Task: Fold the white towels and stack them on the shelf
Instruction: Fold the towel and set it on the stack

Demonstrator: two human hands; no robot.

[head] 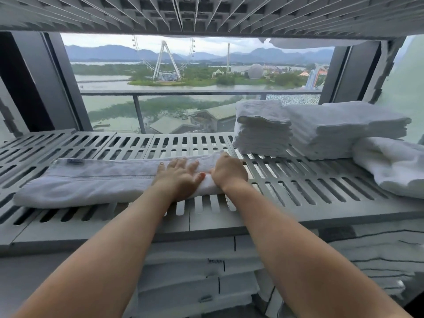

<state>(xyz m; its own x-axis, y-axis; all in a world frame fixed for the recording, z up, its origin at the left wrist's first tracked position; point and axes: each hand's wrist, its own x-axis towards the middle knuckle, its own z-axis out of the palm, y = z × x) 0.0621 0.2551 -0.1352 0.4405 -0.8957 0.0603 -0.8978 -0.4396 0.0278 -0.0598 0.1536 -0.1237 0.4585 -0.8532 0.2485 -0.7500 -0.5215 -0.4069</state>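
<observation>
A long white towel (91, 180), folded into a narrow strip, lies across the grey slotted shelf (298, 187). My left hand (181, 175) presses flat on its right part, fingers spread and straight. My right hand (229, 172) grips the towel's right end, fingers curled over it. Two stacks of folded white towels (262, 131) (339, 131) stand at the back right of the shelf. A loose, unfolded white towel (394, 166) lies at the far right.
The underside of a higher slotted shelf (206, 12) hangs close overhead, with white cloth (305, 43) drooping at its right. More folded towels (195, 278) sit on the level below. Behind the shelf is a window with a railing.
</observation>
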